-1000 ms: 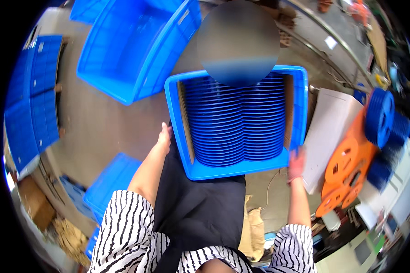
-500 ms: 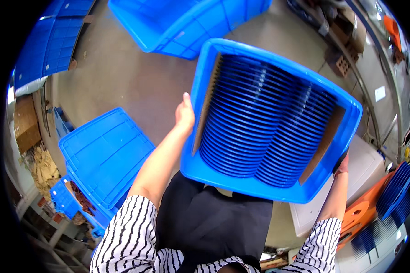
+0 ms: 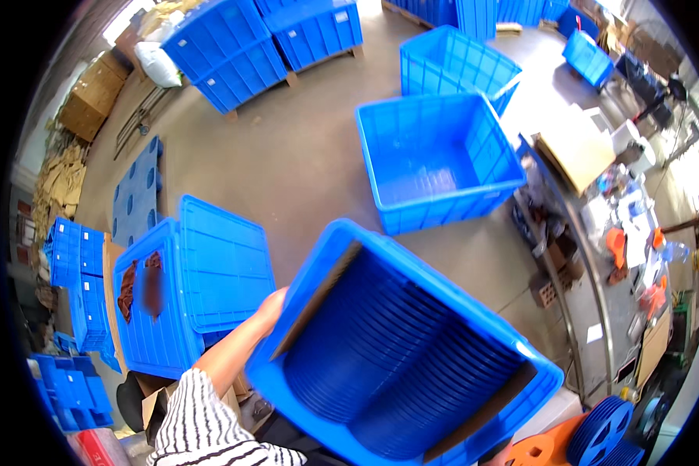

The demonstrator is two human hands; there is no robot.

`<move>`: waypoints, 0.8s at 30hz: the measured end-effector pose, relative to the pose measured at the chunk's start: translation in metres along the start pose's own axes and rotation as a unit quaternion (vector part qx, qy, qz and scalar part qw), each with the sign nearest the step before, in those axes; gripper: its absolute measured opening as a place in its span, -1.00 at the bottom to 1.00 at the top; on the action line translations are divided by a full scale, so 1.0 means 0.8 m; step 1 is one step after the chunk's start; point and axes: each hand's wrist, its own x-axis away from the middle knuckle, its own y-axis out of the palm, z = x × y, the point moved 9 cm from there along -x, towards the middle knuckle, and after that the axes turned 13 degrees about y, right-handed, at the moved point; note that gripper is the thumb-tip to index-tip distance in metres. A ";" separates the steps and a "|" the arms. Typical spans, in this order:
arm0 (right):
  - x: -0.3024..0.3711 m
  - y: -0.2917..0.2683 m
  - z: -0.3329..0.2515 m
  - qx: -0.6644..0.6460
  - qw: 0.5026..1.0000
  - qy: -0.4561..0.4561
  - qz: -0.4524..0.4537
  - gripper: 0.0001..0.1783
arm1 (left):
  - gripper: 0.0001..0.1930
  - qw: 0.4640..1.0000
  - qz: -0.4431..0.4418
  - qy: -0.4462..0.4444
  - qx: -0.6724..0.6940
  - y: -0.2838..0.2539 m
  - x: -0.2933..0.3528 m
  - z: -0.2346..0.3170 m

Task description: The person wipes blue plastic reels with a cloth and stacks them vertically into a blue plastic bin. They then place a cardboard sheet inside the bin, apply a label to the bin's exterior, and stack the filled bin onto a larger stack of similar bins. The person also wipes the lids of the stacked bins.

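Note:
A blue plastic bin [image 3: 537,380] is held up in front of me, tilted with its open top toward me. Inside lie two side-by-side rows of thin dark blue discs [image 3: 365,334], stacked on edge. A brown cardboard sheet [image 3: 315,299] lines one end, and another cardboard sheet [image 3: 485,408] the opposite end. My left hand [image 3: 270,309] grips the bin's left side, its fingers mostly hidden behind the wall. At the lower right only a sliver of my right hand [image 3: 499,453] shows, against the bin's right side; its fingers are out of sight.
Ahead on the floor stand a large open blue tub [image 3: 443,203] and another tub [image 3: 462,58] behind it. A lidded blue crate [image 3: 151,342] with a leaning lid [image 3: 225,264] is at left. A cluttered workbench [image 3: 582,295] runs along the right, near an orange part [image 3: 540,450] with blue discs.
The bin has dropped lower in view and tilted more, still in both hands. My view has swung up, showing more floor, tubs and workbench. The right arm has mostly gone from sight.

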 end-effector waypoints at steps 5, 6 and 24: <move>0.077 0.066 0.027 0.082 0.993 0.085 0.019 -0.38 | -0.62 0.983 0.179 0.039 0.030 -0.170 0.207 0.051; 0.070 0.093 0.024 0.118 0.989 0.088 0.001 -0.36 | -0.62 0.980 0.191 0.035 0.040 -0.194 0.237 0.044; 0.188 0.615 -0.073 0.244 0.914 -0.205 -0.252 -0.25 | -0.51 0.882 0.282 0.250 0.284 -0.441 0.232 0.211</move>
